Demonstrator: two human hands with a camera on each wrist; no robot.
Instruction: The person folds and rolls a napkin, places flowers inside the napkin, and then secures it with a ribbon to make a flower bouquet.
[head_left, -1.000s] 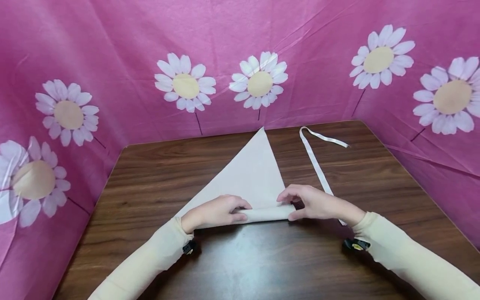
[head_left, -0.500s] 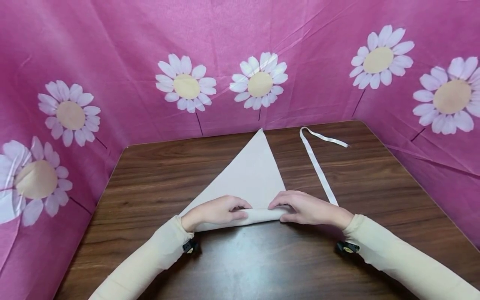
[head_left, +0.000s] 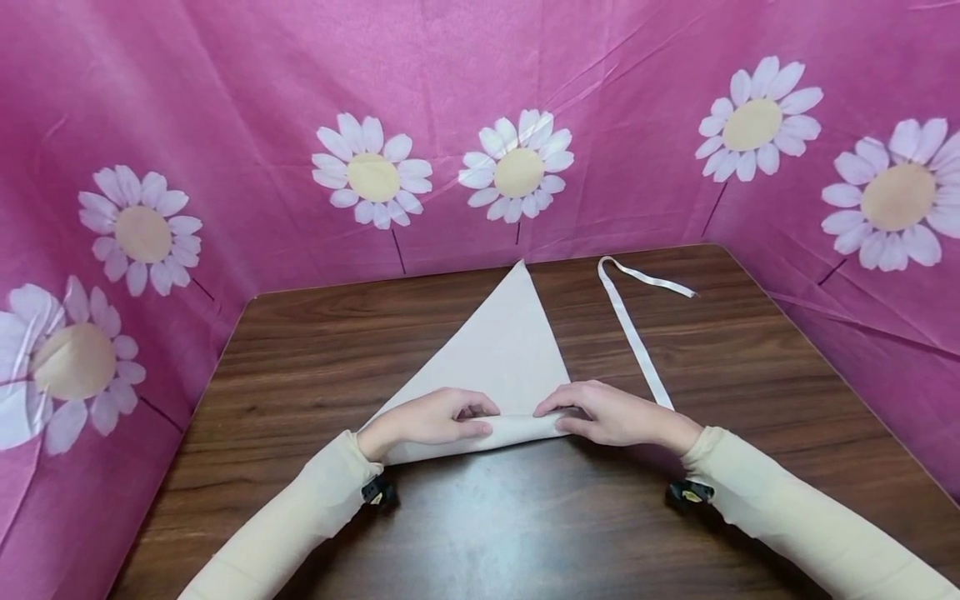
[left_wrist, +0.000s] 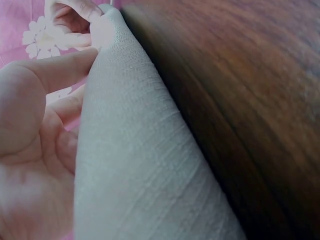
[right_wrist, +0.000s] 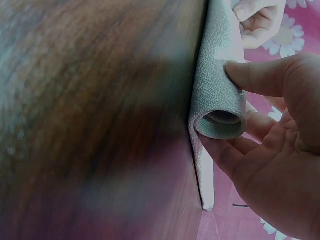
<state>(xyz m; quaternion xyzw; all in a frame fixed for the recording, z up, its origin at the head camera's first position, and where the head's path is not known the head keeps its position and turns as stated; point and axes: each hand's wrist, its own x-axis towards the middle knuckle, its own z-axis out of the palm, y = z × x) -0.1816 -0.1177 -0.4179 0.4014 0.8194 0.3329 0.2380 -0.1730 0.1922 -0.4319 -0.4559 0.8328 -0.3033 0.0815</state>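
Nearest: wood-grain table (head_left: 480, 550), with glare. Pale sleeves (head_left: 285, 517) came in from both sides. Left hand (head_left: 435, 417) was partly closed, thumb and fingers pinching the rolled near edge of the off-white cloth (head_left: 498, 354). Right hand (head_left: 618, 415) was likewise partly closed, pinching the roll at its right end; right wrist view showed that end as a hollow tube. Cloth lay on the table, its flat part tapering to a point by the far edge.

Risks (judged): uneven turning could skew the roll, its near edge already slanting; hard thumb pressure could flatten the hollow; slack fingers could let it unwind.

Beyond: white ribbon (head_left: 633, 337), near end hidden at the right wrist; a sleeve snag could drag it. Farthest: pink daisy-print backdrop (head_left: 442, 67).
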